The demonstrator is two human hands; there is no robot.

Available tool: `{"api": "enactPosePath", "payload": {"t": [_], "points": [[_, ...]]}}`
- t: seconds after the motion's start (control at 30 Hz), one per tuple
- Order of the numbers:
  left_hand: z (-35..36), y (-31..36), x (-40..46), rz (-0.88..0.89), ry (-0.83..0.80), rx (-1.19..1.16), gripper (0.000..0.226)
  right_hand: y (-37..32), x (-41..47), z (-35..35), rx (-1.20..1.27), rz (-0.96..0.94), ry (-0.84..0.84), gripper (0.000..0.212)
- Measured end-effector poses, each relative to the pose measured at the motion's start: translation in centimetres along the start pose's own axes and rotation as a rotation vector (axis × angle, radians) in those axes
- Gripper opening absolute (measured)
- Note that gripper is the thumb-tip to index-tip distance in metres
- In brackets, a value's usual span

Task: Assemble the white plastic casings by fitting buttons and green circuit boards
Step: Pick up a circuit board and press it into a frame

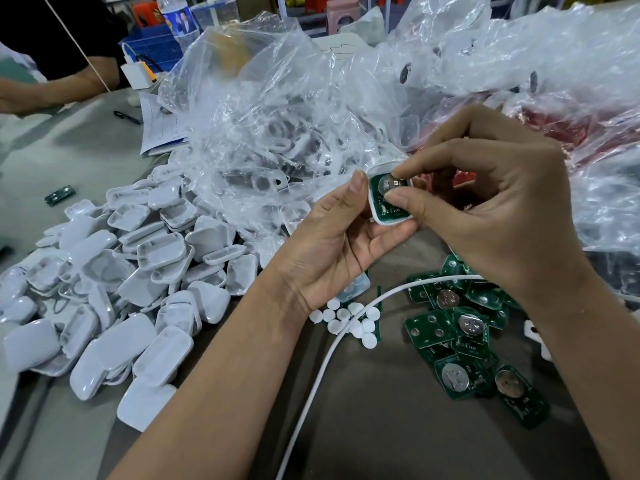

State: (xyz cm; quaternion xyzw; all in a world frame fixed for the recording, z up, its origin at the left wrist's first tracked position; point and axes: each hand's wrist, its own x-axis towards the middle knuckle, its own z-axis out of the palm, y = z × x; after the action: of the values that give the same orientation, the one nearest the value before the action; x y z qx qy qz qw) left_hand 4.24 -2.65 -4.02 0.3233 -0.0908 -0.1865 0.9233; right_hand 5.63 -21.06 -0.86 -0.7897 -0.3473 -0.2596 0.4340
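Head view: left hand (341,244) grips white casing (375,216); right hand (485,202) pinches its green circuit board (389,202).

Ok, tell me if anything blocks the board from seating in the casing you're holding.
Nothing visible does. The green circuit board already lies inside the white casing held by the left hand; only the right hand fingertips press on it.

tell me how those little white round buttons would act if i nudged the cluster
The buttons look like small flat discs, so probably very light and would scatter. They lie flat, so likely slide rather than roll. The cable beside them may block some.
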Motion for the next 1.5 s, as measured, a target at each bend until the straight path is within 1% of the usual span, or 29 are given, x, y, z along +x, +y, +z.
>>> {"api": "enactPosePath", "payload": {"t": [0.43,0.57,0.77,0.87,1.0,1.07,1.2,1.3,1.43,1.5], "points": [[0.0,0.0,-0.1,-0.008,0.024,0.043,0.037,0.1,0.1,0.2,-0.016,0.001,-0.028,0.016],[-0.1,-0.1,0.0,-0.001,0.051,0.056,0.038,0.2,0.1,0.5,-0.001,0.045,-0.028,0.017],[0.1,0.0,0.1,-0.020,0.043,0.058,0.038,0.6,-0.1,0.6,0.072,0.096,0.010,0.023],[0.1,0.1,0.1,-0.028,0.053,0.044,0.040,0.4,-0.1,0.6,0.074,0.039,0.013,0.019],[-0.3,0.3,0.1,-0.024,0.091,0.013,0.046,0.4,-0.1,0.6,0.040,-0.017,-0.007,0.028],[-0.3,0.4,0.2,-0.020,0.082,-0.001,0.043,0.5,-0.2,0.7,0.022,-0.021,-0.021,0.029],[-0.3,0.5,0.2,-0.001,0.075,-0.038,0.042,0.8,-0.2,1.0,-0.011,-0.037,-0.036,0.031],[-0.1,0.6,0.3,0.033,0.088,-0.053,0.039,0.5,-0.1,1.1,0.021,-0.007,-0.033,0.031],[-0.4,1.4,0.1,0.096,0.135,-0.101,0.049,0.5,0.0,1.1,0.088,0.067,-0.013,0.031],[-0.6,2.2,-0.1,0.150,0.144,-0.143,0.051,0.5,-0.2,1.4,0.074,0.097,-0.070,0.034]]}}
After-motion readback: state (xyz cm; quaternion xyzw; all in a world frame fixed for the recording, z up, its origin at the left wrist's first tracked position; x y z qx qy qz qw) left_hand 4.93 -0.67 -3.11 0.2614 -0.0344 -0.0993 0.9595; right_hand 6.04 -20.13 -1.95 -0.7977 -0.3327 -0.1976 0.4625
